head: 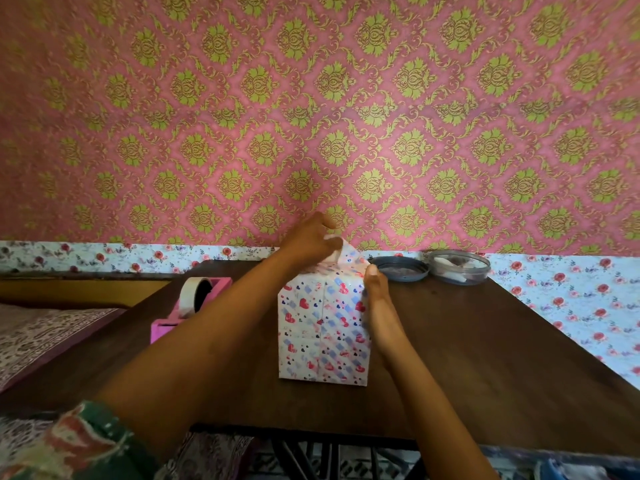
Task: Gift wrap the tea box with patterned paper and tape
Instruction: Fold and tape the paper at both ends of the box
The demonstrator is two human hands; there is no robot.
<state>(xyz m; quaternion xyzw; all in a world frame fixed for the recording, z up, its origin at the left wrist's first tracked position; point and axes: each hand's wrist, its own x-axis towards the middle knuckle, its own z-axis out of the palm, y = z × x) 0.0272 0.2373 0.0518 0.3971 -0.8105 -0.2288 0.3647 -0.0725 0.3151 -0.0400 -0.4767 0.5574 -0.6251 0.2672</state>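
Wrapping of the upper end, seen from the head camera. The tea box [322, 327] stands upright near the middle of the table [485, 341], its near face and sides already covered in the patterned paper [348, 254]. The upright pose appears chosen so that the open end faces up, where both hands can fold it. The left hand [308, 242] reaches over the top and pinches the loose, pointed flap at the far edge between thumb and fingertips, apparently drawing it taut before it is folded down. The right hand [377, 296] lies flat against the right side of the box, thumb straight along the upper corner. It grasps nothing and seems to steady the box and hold the side crease. The pink tape dispenser [166, 329], carrying a roll of tape [188, 299], sits on the table just left of the left forearm, within easy reach for sealing the flap. At the far right edge of the table, a dark round lid [401, 269] lies just beside a clear round container [459, 268], both apart from the work. A bed [41, 334] lies to the left of the table. Count: one box, two hands, one dispenser with one roll, one lid, one container.
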